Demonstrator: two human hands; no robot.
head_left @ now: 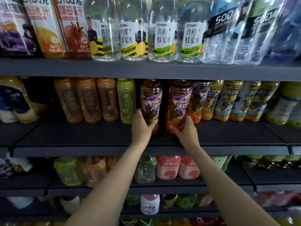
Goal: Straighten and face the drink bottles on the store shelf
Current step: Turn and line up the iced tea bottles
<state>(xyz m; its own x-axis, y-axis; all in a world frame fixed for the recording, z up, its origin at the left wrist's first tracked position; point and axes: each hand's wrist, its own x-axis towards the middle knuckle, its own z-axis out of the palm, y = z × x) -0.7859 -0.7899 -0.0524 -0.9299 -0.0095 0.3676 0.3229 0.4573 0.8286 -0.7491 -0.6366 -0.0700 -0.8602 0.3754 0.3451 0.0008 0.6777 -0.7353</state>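
Note:
Two purple-labelled iced tea bottles stand upright on the middle shelf, a dark gap between them. My left hand grips the lower part of the left tea bottle. Around the base of the right tea bottle, my right hand is wrapped. Both labels face forward. Behind them the row runs on: orange drink bottles and a green tea bottle to the left, yellow-labelled iced tea bottles to the right.
The shelf above carries juice cartons, clear honey-water bottles and soda water bottles. Lower shelves hold green, orange and pink bottles. A wide strip of bare shelf lies in front of the middle row.

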